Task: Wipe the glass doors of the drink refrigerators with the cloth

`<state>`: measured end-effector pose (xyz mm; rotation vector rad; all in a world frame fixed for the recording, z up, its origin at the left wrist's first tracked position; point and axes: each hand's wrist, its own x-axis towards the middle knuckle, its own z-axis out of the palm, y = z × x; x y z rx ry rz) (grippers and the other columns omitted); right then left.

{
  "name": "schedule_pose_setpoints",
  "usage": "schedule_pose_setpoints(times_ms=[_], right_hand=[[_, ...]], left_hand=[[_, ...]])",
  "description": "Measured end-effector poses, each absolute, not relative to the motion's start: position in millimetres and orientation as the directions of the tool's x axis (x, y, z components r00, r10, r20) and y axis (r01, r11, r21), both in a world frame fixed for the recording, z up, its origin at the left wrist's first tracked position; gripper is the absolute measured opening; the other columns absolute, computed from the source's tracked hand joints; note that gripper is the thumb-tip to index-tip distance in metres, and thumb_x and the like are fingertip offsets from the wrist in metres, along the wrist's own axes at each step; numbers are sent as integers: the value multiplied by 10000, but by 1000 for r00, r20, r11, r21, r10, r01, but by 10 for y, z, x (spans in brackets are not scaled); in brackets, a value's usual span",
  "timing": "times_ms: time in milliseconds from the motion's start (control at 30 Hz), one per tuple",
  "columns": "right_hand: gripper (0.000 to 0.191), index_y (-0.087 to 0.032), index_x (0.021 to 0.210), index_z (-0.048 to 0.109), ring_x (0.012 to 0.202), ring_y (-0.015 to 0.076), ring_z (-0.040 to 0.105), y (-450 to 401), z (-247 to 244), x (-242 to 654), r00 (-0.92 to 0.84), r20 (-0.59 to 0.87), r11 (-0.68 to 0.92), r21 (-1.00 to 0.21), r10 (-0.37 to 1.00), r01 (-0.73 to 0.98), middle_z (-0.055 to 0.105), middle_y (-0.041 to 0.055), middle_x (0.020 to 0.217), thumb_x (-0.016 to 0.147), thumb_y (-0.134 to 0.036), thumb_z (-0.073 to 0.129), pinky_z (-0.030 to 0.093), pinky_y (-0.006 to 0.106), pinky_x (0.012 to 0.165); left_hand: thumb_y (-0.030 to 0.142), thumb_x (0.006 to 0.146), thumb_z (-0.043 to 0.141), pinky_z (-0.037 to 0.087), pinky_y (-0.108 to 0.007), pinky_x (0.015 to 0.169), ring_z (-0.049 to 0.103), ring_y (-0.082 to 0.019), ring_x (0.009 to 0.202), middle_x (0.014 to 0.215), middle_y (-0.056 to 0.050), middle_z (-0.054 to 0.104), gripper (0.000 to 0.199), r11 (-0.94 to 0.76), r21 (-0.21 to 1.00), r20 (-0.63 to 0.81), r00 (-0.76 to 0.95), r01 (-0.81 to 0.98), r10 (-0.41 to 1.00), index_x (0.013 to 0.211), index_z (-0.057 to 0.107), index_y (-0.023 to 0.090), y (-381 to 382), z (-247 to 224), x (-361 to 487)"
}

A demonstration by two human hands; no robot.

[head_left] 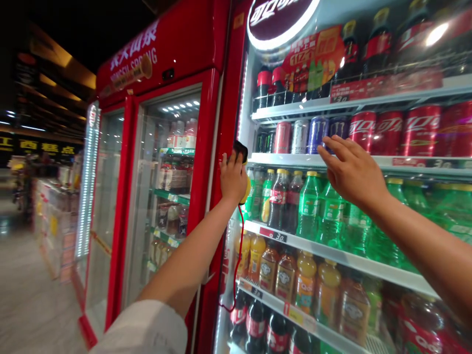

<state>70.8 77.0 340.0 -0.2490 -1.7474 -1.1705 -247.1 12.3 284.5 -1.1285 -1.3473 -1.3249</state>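
Note:
My left hand (233, 178) is at the left edge of the lit drinks fridge, its fingers curled over a black and yellow device (241, 150). Much of the device is hidden by the hand. From its lower end a thin red cord (241, 236) hangs down and bends left. Over at the fridge's glass front, my right hand (352, 167) is raised with the fingers stretched out and holds nothing. It appears in front of purple cans (317, 133) and green soda bottles (309, 204); whether it touches the glass I cannot tell.
Shelves hold red cola cans (422, 130), dark cola bottles (279, 196) and orange and brown juice bottles (285, 275). To the left stands a second red fridge (129, 206) with glass doors. Stacked boxes (49, 221) stand farther back on a grey floor (22, 295).

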Motion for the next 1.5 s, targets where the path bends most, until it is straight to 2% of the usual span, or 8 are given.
schedule_pose_setpoints(times_ms=[367,667,733,900,967,1167,1333,1500], right_hand=[[619,-206,1543,446,1463,347,440,770,3397,665,-493,815,520,575,-304,632,503,125,1569,937,-108,521,373,625,1189],[640,-251,1557,431,1468,319,440,776,3396,663,-471,826,537,561,-310,629,509,97,1566,943,-85,501,376,608,1206],[652,-256,1562,425,1471,318,434,784,3400,656,-473,826,548,560,-307,622,498,96,1575,939,-82,505,374,611,1211],[642,-270,1540,464,1484,303,423,778,3452,675,-484,832,586,542,-271,602,497,74,1577,932,-63,476,373,634,1214],[656,-281,1528,485,1486,298,425,757,3496,748,-524,813,614,553,-252,563,513,63,1566,918,-44,446,379,646,1209],[679,-283,1525,484,1466,262,459,669,3564,1217,-567,788,645,566,-239,514,490,39,1586,910,-9,402,459,567,1177],[573,-270,1473,547,1447,253,486,681,3345,1688,-604,751,552,632,-265,544,525,57,1557,948,-61,454,461,555,1171],[534,-322,1421,590,1411,241,528,733,3114,2308,-693,669,411,730,-267,547,549,23,1535,939,-99,542,449,545,1166]], left_hand=[[249,1005,390,291,-601,1249,217,-330,1578,1631,-105,423,507,-57,400,911,-404,915,-84,1498,500,218,255,2308,-2254],[223,1000,427,283,-526,1283,203,-266,1587,1648,-28,404,494,-139,-108,989,120,984,85,1484,518,251,288,2266,-1642],[210,997,408,283,-524,1280,229,-261,1580,1638,-31,421,496,-155,-37,997,47,987,60,1477,527,250,271,2357,-1806],[230,985,408,222,-579,1286,250,-312,1570,1647,-104,391,526,-164,459,878,-475,873,-68,1501,502,204,289,2757,-2085],[233,982,421,200,-581,1292,233,-323,1575,1656,-105,376,538,-175,501,854,-517,847,-57,1516,483,204,308,2863,-1957],[243,999,452,232,-583,1284,212,-331,1579,1652,-63,392,524,-143,14,1000,-10,990,29,1522,478,247,321,2739,-1094],[196,978,497,275,-551,1275,242,-282,1573,1633,2,429,537,-219,-374,903,408,901,134,1495,502,339,267,2553,-919],[196,984,430,280,-559,1275,287,-304,1553,1626,-39,439,512,-188,40,999,-37,981,18,1483,526,264,263,2881,-1077]])
